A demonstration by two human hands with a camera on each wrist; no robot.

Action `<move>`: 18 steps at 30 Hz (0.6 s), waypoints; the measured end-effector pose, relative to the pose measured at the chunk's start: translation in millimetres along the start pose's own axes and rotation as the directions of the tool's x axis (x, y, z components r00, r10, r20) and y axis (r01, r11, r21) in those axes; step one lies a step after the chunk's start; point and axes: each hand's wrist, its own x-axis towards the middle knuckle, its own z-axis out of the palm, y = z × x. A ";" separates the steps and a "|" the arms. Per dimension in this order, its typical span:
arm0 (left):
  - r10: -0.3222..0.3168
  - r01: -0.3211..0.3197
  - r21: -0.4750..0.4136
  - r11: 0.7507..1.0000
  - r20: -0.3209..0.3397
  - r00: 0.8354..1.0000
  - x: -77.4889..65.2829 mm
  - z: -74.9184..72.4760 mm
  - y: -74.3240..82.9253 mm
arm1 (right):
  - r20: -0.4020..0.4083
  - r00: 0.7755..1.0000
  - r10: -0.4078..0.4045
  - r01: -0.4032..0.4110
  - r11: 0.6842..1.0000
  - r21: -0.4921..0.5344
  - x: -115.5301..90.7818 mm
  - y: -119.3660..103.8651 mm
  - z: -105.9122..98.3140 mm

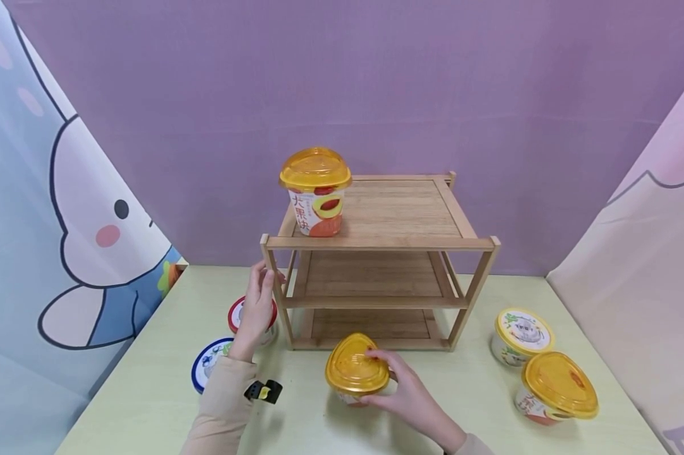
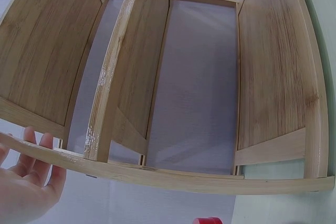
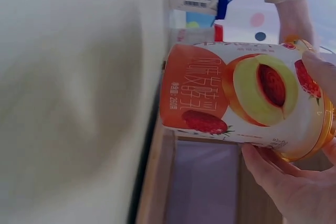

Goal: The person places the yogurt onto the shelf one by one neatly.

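A yogurt cup with a peach print and translucent orange lid is held by my right hand, in front of the wooden shelf rack. In the right wrist view the fingers and thumb grip that yogurt cup near its lid. Its base seems just above the table. My left hand holds the rack's left front post; in the left wrist view the left hand's fingers reach round behind the post. A similar peach cup stands on the top shelf at the left front.
Left of the rack stand a red-lidded tub and a blue-lidded tub, partly hidden by the left arm. On the right are a yellow-rimmed tub and another orange-lidded peach cup. A purple cloth hangs behind the rack.
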 end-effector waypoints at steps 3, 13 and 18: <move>-0.005 0.005 0.002 1.000 0.001 1.000 -0.3 -0.3 -0.3 | -0.016 1.000 -0.010 0.010 1.000 -0.018 0.7 -4.3 -5.5; 0.002 -0.002 -0.003 1.000 -0.003 1.000 0.0 -0.1 -0.7 | -0.033 0.998 -0.044 0.042 0.996 -0.078 3.1 -20.6 -25.1; -0.023 0.023 0.004 1.000 0.007 1.000 0.0 -0.6 0.1 | -0.032 0.996 -0.080 0.075 0.989 -0.126 3.8 -28.8 -36.2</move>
